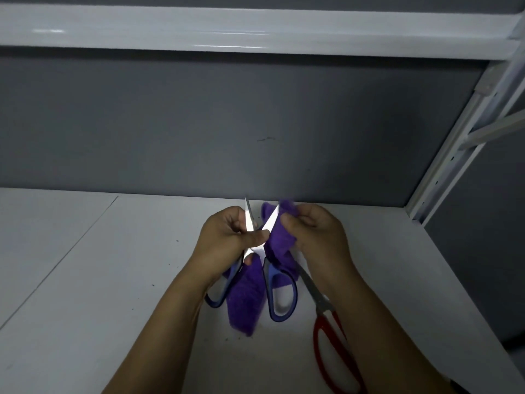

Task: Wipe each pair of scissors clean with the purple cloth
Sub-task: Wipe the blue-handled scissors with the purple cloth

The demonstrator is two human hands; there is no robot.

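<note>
Two hands meet above the white counter (pixel 113 280) in the head view. The left hand (pixel 230 237) grips one blade of the spread blue-handled scissors (pixel 279 291), while the right hand (pixel 315 234) pinches the purple cloth (pixel 245 297) around the other blade, its tail hanging between the handles. Just beside them a pair of red-handled scissors (pixel 319 334) lies on the counter, partly under the right forearm.

The blue-handled scissors (pixel 266 275) have mirror-bright polished metal blades and smooth plastic handles, the purple cloth (pixel 244 302) is fuzzy and matt, the red-handled scissors (pixel 319 301) at its 4 o'clock pair duller grey metal with glossy plastic, and the white tabletop (pixel 99 294) looks smooth, matt and grit-speckled.
</note>
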